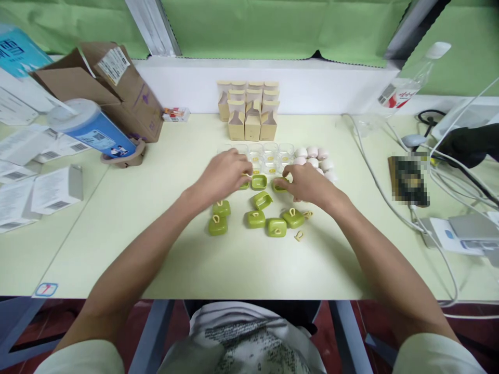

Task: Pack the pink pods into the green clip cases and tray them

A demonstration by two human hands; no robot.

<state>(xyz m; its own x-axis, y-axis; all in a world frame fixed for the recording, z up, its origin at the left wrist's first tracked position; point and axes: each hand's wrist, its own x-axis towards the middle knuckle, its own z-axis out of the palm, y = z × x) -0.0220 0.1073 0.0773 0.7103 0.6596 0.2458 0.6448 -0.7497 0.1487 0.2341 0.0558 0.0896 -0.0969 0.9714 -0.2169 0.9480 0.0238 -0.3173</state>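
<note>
Pale smooth tabletop [253, 270]. Bare left hand [224, 172], fingers bent; bare right hand [309, 183], thumb extended: grip of either, cannot tell. Glossy green rounded plastic-looking boxes [255, 223]: on tabletop, between hands and bodyward, some open-topped. Thin yellow loops [299, 236]: several atop boxes.

We are facing cartons [252, 127] near the desk's [241, 270] back edge. Cups [270, 150] are sitting before them, with balls [312, 152] lying to the cups' right; cases [256, 219] are lying between cups and front edge. A cardboard box [141, 111] is standing left of the cartons.
</note>
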